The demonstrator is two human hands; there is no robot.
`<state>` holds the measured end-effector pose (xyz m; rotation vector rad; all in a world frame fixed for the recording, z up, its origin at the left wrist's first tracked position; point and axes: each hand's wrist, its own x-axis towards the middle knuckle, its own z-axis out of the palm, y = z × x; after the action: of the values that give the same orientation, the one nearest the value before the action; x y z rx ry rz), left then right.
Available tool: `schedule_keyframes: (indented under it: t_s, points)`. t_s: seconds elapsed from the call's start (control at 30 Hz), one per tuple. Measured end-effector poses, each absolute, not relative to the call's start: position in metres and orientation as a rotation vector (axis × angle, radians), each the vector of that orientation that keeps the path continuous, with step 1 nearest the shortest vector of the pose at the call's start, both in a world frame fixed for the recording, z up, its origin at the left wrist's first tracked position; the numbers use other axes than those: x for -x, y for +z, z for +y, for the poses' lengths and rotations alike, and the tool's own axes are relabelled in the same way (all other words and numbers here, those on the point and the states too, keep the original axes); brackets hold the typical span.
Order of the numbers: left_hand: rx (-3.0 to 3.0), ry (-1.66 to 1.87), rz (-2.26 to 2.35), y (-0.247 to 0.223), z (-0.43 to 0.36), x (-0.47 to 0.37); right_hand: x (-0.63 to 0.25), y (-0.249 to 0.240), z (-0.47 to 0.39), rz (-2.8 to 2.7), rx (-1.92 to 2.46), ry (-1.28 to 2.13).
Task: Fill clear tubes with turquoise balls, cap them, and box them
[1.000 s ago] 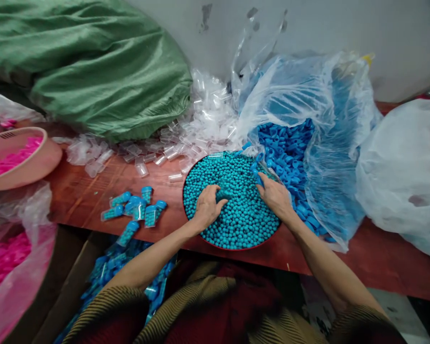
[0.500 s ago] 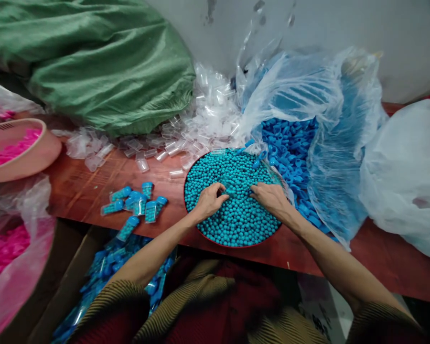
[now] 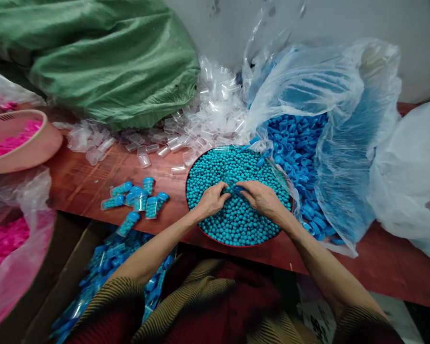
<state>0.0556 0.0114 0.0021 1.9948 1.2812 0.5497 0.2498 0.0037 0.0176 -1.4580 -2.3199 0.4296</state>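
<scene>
A round red-rimmed tray full of small teal balls (image 3: 232, 229) sits at the table's front edge. Over its middle, my left hand (image 3: 214, 198) has its fingers curled around a clear plastic cup (image 3: 230, 180), which barely shows against the balls. Close to it on the right, my right hand (image 3: 260, 197) pinches a blue cap (image 3: 238, 188). Left of the tray lie several filled cups with blue caps (image 3: 151, 207).
Clear cups (image 3: 215, 110) are heaped behind the tray, beside a green sack (image 3: 111, 62). An open plastic bag (image 3: 358, 143) of blue caps (image 3: 297, 143) stands right. A pink basin (image 3: 39, 148) is far left; capped cups (image 3: 111, 267) fill a container below the table.
My right hand has moved left, close to my left hand, and a blue cap now shows at its fingertips. The view has shifted slightly.
</scene>
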Motion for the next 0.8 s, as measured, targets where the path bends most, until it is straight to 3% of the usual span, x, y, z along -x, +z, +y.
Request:
schedule_keyframes:
  t_s: [0.13,0.43,0.8]
  points:
    - [-1.939,0.527,1.288,0.002,0.015,-0.052,-0.259,0.023,0.006,-2.163,1.515,0.256]
    - [-1.771,0.644,1.163,0.006,0.019,-0.045,-0.245,0.024,-0.004,-2.415,1.479,0.262]
    - [-1.41,0.649,0.998,0.021,0.015,-0.049,-0.231,0.025,-0.01,-2.101,1.223,0.318]
